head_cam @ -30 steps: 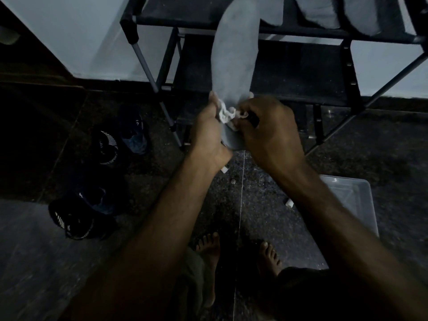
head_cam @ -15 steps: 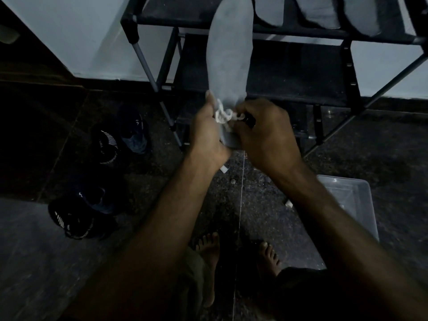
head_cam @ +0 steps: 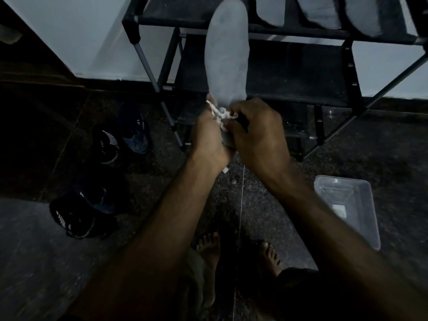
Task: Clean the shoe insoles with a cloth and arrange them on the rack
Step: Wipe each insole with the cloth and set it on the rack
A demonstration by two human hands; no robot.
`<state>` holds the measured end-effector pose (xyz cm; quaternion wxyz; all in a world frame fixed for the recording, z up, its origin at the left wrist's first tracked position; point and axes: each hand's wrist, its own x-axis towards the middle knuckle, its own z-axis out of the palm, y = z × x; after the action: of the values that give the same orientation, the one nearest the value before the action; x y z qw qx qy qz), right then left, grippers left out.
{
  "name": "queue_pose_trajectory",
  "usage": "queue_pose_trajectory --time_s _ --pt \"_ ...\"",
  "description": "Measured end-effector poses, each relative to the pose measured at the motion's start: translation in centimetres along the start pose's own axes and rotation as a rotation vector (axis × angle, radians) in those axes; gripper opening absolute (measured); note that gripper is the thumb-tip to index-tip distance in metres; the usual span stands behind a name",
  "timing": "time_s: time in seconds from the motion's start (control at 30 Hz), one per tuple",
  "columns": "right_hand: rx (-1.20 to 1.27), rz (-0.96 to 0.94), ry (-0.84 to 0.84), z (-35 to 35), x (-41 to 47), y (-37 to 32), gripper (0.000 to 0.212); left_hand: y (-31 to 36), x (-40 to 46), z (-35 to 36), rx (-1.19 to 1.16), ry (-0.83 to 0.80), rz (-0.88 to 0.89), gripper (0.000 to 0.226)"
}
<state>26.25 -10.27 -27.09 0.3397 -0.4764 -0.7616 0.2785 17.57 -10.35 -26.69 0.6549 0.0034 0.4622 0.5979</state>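
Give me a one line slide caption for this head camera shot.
Both hands grip a grey insole and white cloth before a black rack.

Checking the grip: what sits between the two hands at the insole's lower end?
In the head view, a bunched white cloth lies between the left hand and right hand, against the grey insole they hold upright.

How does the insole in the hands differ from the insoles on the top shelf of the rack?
The held insole stands upright, gripped at its lower end by the left hand and right hand with the white cloth; the shelf insoles lie on the rack, untouched. The held one shows nearly whole; the shelf ones are cut off. All look grey.
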Motion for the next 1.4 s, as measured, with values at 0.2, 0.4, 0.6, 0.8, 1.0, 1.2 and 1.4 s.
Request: queue_pose_trajectory --time_s 0.2,0.4,0.6,0.8,1.0,1.2,1.4 --pt "0.128 0.049 -0.39 -2.5 0.2 -0.5 0.004 0.5 0.7 -1.5 -0.061 -0.031 0.085 0.051" --pt "-0.049 0.014 -0.131 -0.8 0.1 -0.2 0.004 -0.3 0.6 -0.9 -0.074 -0.034 0.05 0.051" --pt "0.075 0.044 -0.186 -1.5 0.3 -0.4 0.007 -0.1 1.0 -1.0 -0.031 -0.048 0.047 0.049" --pt "0.077 0.08 -0.364 -2.5 0.4 -0.1 0.003 0.1 0.1 -0.8 -0.063 -0.046 0.087 0.056" --pt "0.055 0.035 -0.036 -0.5 0.3 0.3 0.009 -0.6 0.0 0.2 -0.048 -0.01 0.024 0.044" --pt "0.537 0.31 0.059 -3.1 1.3 1.9 0.012 -0.2 0.1 -0.3 0.017 -0.075 0.099 0.05" --pt "0.619 0.364 -0.092 -3.5 1.3 2.6 0.009 0.0 0.5 -0.8 0.021 -0.124 0.145 0.05"
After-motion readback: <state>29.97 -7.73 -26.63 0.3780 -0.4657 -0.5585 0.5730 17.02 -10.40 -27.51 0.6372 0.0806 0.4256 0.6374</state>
